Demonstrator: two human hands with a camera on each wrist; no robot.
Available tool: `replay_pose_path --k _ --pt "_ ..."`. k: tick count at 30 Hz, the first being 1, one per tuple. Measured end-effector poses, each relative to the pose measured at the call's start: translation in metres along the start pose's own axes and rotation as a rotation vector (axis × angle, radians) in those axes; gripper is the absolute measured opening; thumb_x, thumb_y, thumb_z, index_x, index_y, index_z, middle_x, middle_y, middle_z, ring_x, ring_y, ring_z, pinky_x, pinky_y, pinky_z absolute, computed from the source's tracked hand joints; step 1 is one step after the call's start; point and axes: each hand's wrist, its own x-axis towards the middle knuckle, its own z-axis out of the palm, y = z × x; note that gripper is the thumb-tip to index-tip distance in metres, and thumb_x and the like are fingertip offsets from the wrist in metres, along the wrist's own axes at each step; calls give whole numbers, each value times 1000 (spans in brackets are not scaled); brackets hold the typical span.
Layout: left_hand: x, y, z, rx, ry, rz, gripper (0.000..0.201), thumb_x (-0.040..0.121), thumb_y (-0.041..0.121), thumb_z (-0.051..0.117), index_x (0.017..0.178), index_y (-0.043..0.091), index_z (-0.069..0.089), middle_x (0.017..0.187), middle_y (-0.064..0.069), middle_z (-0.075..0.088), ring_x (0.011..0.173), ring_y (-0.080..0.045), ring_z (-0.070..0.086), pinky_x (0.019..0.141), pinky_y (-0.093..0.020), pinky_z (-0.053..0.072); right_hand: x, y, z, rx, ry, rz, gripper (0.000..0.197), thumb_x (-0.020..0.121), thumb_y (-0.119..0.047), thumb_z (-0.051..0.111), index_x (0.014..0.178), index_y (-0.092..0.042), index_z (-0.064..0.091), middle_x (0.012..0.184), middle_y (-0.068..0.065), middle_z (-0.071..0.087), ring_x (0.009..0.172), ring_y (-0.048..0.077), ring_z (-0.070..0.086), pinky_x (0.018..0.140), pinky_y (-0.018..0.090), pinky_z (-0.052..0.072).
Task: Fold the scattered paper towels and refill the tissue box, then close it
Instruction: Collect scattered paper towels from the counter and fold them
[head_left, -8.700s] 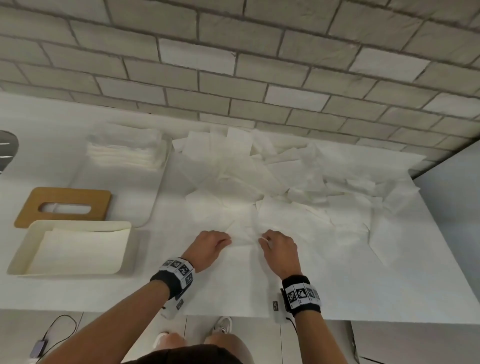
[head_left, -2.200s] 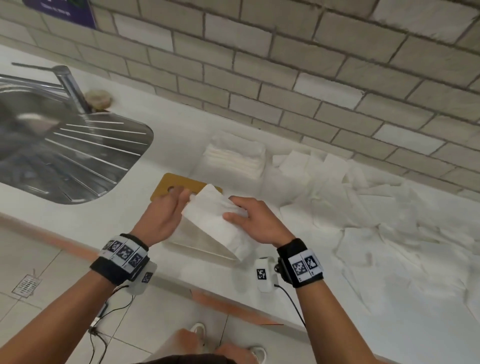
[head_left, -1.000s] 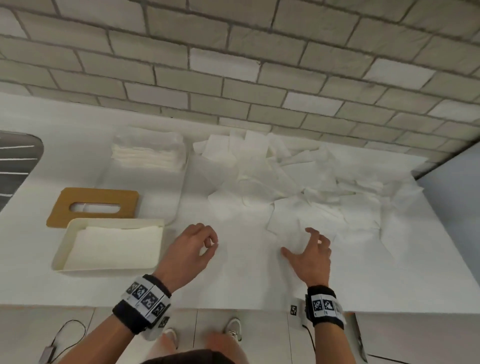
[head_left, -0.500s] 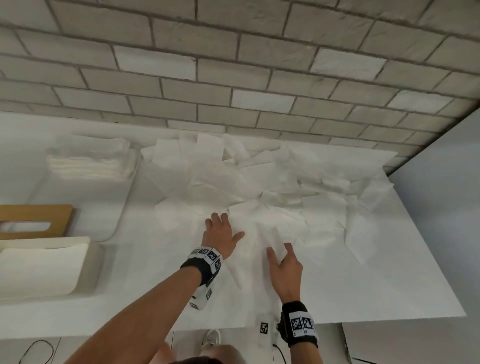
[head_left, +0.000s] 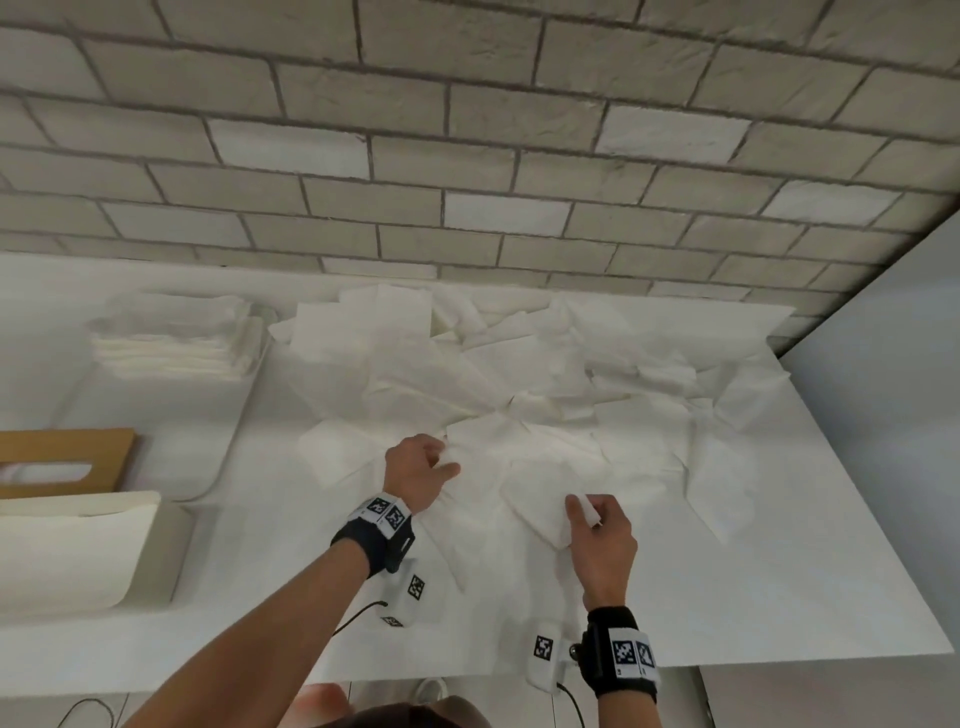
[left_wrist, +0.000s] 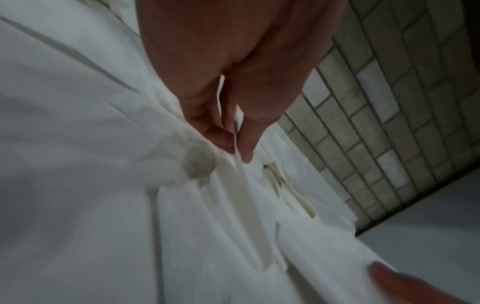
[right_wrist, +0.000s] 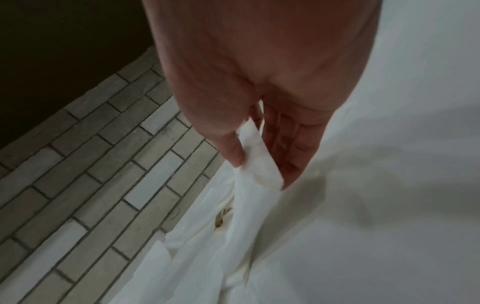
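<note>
Hands both pinch one paper towel (head_left: 524, 467) on the desk (head_left: 727, 597): left hand (head_left: 415, 470) at its far corner, right hand (head_left: 602, 540) at its near corner.

Grey brick wall (head_left: 467, 171) behind a white counter (head_left: 779, 597); plain pale wall (head_left: 893, 415) at right.

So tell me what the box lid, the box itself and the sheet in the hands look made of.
Lid: probably wood or bamboo, matte tan.
Tissue box: likely plastic, smooth cream walls; could be coated metal.
Paper towel: thin soft paper, creasing where the left hand and right hand pinch it.
</note>
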Motion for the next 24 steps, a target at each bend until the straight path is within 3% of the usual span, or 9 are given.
replay_pose_path --k 4,8,11,14,16,18,21,23,24 --pt "-3 -2 -28 16 11 95 11 87 23 86 94 20 78 83 5 73 77 -12 66 74 -20 45 10 -8 -12 -56 -36 -124 18 98 -27 78 106 -32 62 96 -7 73 92 8 70 76 32 53" --pt "-4 -8 -45 54 14 133 17 94 29 79 97 18 66 87 2 73 82 -20 66 71 -27 44 20 -8 -13 -153 -98 -169 26 101 -15 71 101 -39 61 85 -7 76 76 5 70 69 25 47" --pt "-9 -9 -63 -38 48 141 24 90 26 85 92 14 65 82 -3 74 71 -23 69 59 -26 56 19 -19 -21 -139 -114 -239 20 102 -15 71 106 -33 66 78 -5 79 69 9 67 63 13 45" --pt "-15 -4 -83 -134 50 162 29 81 24 93 83 15 66 77 -6 73 61 -12 65 54 -28 58 14 -36 -29 -161 -304 -275 25 101 -11 73 116 -30 68 87 -10 82 76 1 71 71 12 50" --pt "-18 0 -97 -152 37 225 29 79 22 94 80 18 66 77 -2 73 67 -8 66 64 -26 57 12 -48 -29 -251 -450 -266 35 98 -6 75 118 -34 67 100 -8 82 93 -4 75 80 8 52" --pt "-24 5 -113 -121 16 283 28 85 20 90 81 20 61 75 3 73 74 -7 69 74 -22 52 10 -62 -27 -313 -490 -242 41 95 -2 78 116 -35 66 106 -6 78 99 -2 75 78 10 55" --pt "-38 14 -140 -63 41 343 28 96 19 77 91 24 51 70 -2 71 65 -12 65 66 -29 48 4 -88 -21 -371 -402 -292 34 93 -2 79 110 -29 66 101 -5 76 88 0 72 63 16 55" --pt "-51 18 -163 -45 93 369 29 98 20 73 102 29 46 74 -6 73 64 -26 63 63 -36 49 -4 -106 -11 -436 -330 -405 27 93 -10 81 106 -29 68 98 -8 75 84 -3 68 66 15 52" --pt "-60 17 -176 -75 122 375 31 99 19 72 108 31 45 80 -4 75 68 -28 67 65 -40 52 -10 -114 -4 -453 -309 -464 25 92 -14 82 104 -30 68 96 -11 75 85 -2 69 70 21 54"
